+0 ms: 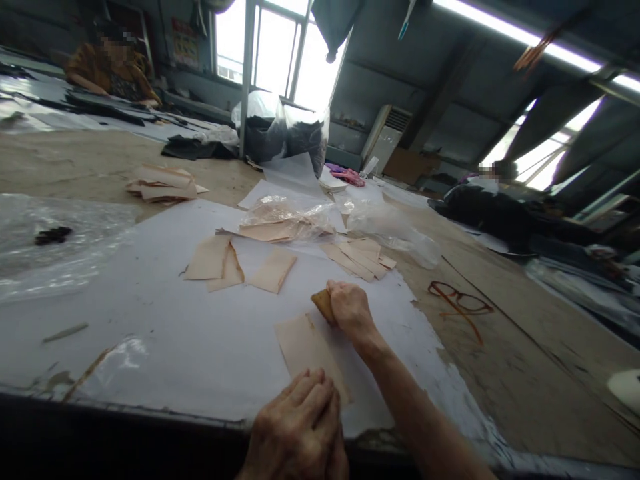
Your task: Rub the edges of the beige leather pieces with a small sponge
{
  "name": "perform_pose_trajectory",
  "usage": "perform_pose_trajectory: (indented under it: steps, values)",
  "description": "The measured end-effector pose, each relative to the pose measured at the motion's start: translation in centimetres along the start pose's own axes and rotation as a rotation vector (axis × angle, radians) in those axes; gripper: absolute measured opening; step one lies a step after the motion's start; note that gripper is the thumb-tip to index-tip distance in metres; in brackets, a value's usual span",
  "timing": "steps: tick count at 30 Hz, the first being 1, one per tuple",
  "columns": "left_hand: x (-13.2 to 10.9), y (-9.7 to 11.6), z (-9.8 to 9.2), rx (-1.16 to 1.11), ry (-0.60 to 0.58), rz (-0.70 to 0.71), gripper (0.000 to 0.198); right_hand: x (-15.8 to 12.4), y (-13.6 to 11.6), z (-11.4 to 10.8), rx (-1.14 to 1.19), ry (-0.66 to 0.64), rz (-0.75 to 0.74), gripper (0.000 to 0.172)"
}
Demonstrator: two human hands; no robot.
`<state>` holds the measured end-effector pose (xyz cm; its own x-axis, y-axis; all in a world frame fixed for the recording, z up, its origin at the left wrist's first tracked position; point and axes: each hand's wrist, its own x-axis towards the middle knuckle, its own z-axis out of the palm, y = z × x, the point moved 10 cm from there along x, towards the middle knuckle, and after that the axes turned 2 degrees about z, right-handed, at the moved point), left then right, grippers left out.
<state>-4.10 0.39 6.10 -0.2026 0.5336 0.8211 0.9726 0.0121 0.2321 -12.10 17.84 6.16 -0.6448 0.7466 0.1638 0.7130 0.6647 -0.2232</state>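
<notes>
A beige rectangular piece [306, 343] lies on the white sheet [165, 333] near the front edge of the table. My left hand [300, 423] rests at its near end, fingers bent and pressed together; anything beneath them is hidden. Just beyond the piece's far right corner, my right hand [350, 308] is closed on a small brown flat tool [324, 305]. A brownish mark shows at the piece's far end. Farther back lie a single beige piece [273, 270], two overlapping ones [207, 259] and a fanned group [357, 257].
Clear plastic [65, 260] covers the left side. More beige pieces [163, 181] lie at the back left, and others sit under a plastic bag [285, 217]. Brown glasses [460, 300] rest at right. One person [113, 67] is at back left, another [490, 200] at right.
</notes>
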Motion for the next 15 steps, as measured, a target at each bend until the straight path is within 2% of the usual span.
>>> perform_pose_trajectory:
  steps: [3, 6, 9, 15]
  values:
    - [0.2, 0.1, 0.1, -0.025, -0.028, -0.003, 0.030, -2.8, 0.4, 0.1, -0.055, 0.012, 0.023, 0.036]
    - [0.3, 0.0, 0.0, -0.046, -0.009, -0.017, 0.033, -4.4, -0.4, 0.5, -0.188, 0.054, 0.017, 0.031]
    - [0.3, -0.1, 0.0, -0.033, -0.001, -0.008, 0.035, -4.0, -1.3, 1.0, -0.241, 0.077, -0.018, 0.027]
    - [0.0, -0.2, 0.2, 0.002, 0.034, 0.008, 0.037, -1.2, -2.3, 1.8, -0.260, 0.085, -0.036, 0.019]
